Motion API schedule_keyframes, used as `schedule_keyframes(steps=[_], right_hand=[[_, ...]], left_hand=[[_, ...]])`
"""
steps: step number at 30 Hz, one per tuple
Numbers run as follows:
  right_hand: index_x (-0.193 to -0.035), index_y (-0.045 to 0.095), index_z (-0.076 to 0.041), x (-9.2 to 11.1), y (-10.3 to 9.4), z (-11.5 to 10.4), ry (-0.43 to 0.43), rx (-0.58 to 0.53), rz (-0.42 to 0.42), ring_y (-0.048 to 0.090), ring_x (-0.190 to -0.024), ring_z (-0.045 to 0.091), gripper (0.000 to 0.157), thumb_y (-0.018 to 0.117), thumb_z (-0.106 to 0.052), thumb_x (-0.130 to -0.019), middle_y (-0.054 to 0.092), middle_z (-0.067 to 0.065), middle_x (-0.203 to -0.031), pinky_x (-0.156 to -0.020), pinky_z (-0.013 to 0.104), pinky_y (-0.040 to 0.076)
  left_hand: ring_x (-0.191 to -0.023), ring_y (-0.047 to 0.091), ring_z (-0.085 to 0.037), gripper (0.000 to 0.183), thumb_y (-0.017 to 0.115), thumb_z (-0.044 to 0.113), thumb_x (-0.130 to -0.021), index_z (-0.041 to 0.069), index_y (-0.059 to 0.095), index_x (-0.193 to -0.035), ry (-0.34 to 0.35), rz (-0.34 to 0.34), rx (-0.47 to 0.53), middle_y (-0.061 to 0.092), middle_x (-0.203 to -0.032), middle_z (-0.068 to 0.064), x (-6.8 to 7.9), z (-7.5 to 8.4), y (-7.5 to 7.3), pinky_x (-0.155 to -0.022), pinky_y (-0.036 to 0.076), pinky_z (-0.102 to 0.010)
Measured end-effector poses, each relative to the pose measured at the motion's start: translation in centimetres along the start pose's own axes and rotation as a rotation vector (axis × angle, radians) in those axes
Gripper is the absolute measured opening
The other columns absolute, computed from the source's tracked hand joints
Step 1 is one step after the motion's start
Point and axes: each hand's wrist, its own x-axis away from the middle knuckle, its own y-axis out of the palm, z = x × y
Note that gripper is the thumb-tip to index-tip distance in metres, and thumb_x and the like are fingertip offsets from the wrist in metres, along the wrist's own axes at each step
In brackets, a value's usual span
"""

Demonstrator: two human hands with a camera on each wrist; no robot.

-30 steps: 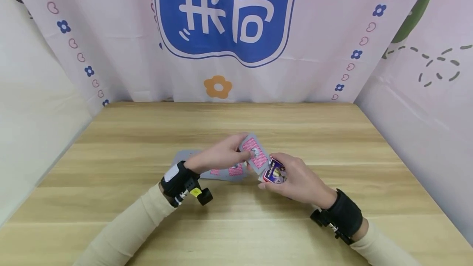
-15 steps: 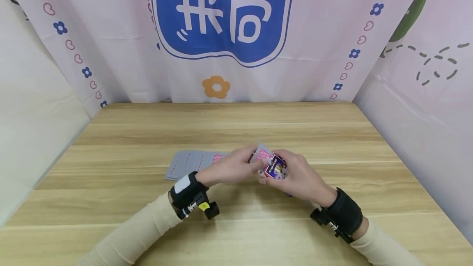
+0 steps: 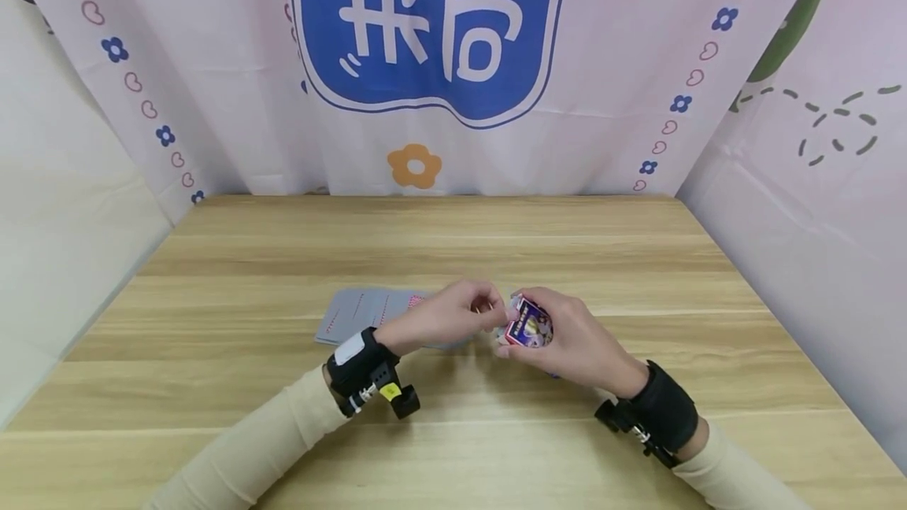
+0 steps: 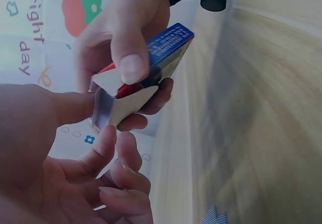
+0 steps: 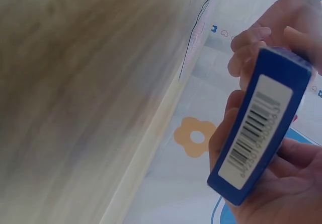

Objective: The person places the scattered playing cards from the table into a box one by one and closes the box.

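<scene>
In the head view my right hand (image 3: pixel 584 341) grips a small blue and red playing card box (image 3: pixel 531 326). The right wrist view shows a barcode on the blue end of the box (image 5: pixel 255 131). At its other end the white flaps (image 4: pixel 132 104) stand open in the left wrist view. My left hand (image 3: pixel 449 315) is at that open end, thumb and index finger pinching a flap, the other fingers loosely bent. Left of the box, a spread of playing cards (image 3: pixel 363 312) lies face down on the table, partly hidden by my left hand.
The wooden table (image 3: pixel 453 447) reaches back to a printed cloth (image 3: pixel 609 140) hanging behind it. White cloth walls (image 3: pixel 794 227) stand along both sides. Each wrist wears a black strap (image 3: pixel 662 408) with a small camera.
The card my left hand held has gone down into the box and out of sight. My left hand moved right to the box opening, uncovering more spread cards. The right hand stayed nearly still.
</scene>
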Motion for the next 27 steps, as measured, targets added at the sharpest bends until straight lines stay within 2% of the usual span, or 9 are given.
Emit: schedule_keyframes(steps=[4,6,9,12,15,17,19,22,27], right_hand=[[-0.131,0.063,-0.009,0.1,0.1,0.0,-0.016,-0.023,-0.006,0.063,-0.078,0.005,0.063,0.091,-0.037,-0.082,0.072,0.001,-0.104,-0.061,0.023,0.057],[-0.132,0.063,-0.009,0.2,0.1,-0.1,-0.014,-0.028,-0.003,0.063,-0.077,0.005,0.063,0.091,-0.036,-0.082,0.072,0.002,-0.104,-0.061,0.023,0.057],[-0.133,0.062,-0.008,0.2,0.0,-0.2,-0.007,-0.015,-0.002,0.063,-0.078,0.005,0.066,0.092,-0.036,-0.082,0.072,0.001,-0.104,-0.063,0.023,0.057],[-0.136,0.061,-0.009,0.0,0.0,-0.2,0.006,-0.003,-0.017,0.063,-0.079,0.005,0.068,0.092,-0.036,-0.081,0.072,0.001,-0.104,-0.065,0.022,0.057],[-0.138,0.061,-0.008,-0.1,-0.1,-0.2,0.019,0.002,-0.036,0.064,-0.083,0.006,0.069,0.092,-0.034,-0.082,0.073,0.001,-0.107,-0.069,0.022,0.057],[-0.138,0.061,-0.007,-0.1,0.0,-0.2,0.029,0.004,-0.049,0.064,-0.085,0.006,0.070,0.091,-0.034,-0.082,0.072,0.002,-0.109,-0.071,0.021,0.058],[-0.138,0.061,-0.007,-0.1,0.0,-0.2,0.038,0.008,-0.055,0.064,-0.086,0.006,0.070,0.091,-0.034,-0.082,0.072,0.002,-0.110,-0.073,0.021,0.058],[-0.138,0.061,-0.007,0.0,0.1,-0.2,0.047,0.005,-0.063,0.065,-0.087,0.007,0.071,0.091,-0.036,-0.082,0.072,0.002,-0.110,-0.073,0.021,0.058],[-0.138,0.061,-0.007,0.1,0.2,0.0,0.047,-0.011,-0.070,0.065,-0.086,0.006,0.070,0.091,-0.036,-0.082,0.071,0.001,-0.109,-0.072,0.022,0.058]], left_hand=[[-0.088,0.058,-0.018,0.030,0.055,0.042,-0.109,0.014,0.066,-0.112,-0.042,-0.055,0.012,0.066,-0.101,-0.002,-0.2,-0.5,0.3,-0.073,0.047,-0.028],[-0.087,0.058,-0.018,0.039,0.050,0.048,-0.110,0.012,0.064,-0.116,-0.058,-0.057,-0.009,0.066,-0.104,-0.005,-0.2,-0.8,0.1,-0.073,0.048,-0.029],[-0.087,0.062,-0.019,0.050,0.048,0.058,-0.107,0.013,0.064,-0.120,-0.086,0.013,-0.126,0.069,-0.104,-0.007,-0.3,-1.3,-0.9,-0.072,0.051,-0.031],[-0.078,0.061,-0.017,0.045,0.060,0.051,-0.105,0.010,0.063,-0.122,-0.088,0.085,-0.309,0.068,-0.096,-0.007,-0.1,-2.0,-2.7,-0.064,0.049,-0.030],[-0.095,0.062,-0.022,0.045,0.073,0.041,-0.099,0.008,0.062,-0.128,-0.118,0.107,-0.501,0.068,-0.110,-0.008,0.3,-2.9,-4.3,-0.077,0.054,-0.036],[-0.113,0.059,-0.027,0.052,0.079,0.038,-0.095,0.007,0.060,-0.133,-0.154,0.101,-0.581,0.066,-0.124,-0.012,0.5,-3.4,-4.9,-0.092,0.054,-0.043],[-0.123,0.054,-0.029,0.059,0.083,0.040,-0.091,0.008,0.060,-0.134,-0.182,0.094,-0.632,0.063,-0.132,-0.012,0.6,-3.8,-5.1,-0.101,0.050,-0.046],[-0.112,0.056,-0.025,0.062,0.086,0.043,-0.086,0.008,0.061,-0.131,-0.196,0.092,-0.655,0.064,-0.122,-0.009,0.5,-4.1,-5.0,-0.093,0.052,-0.041],[-0.094,0.055,-0.020,0.057,0.089,0.042,-0.083,0.008,0.061,-0.120,-0.202,0.103,-0.649,0.060,-0.106,-0.005,-0.1,-4.2,-4.8,-0.076,0.048,-0.031]])
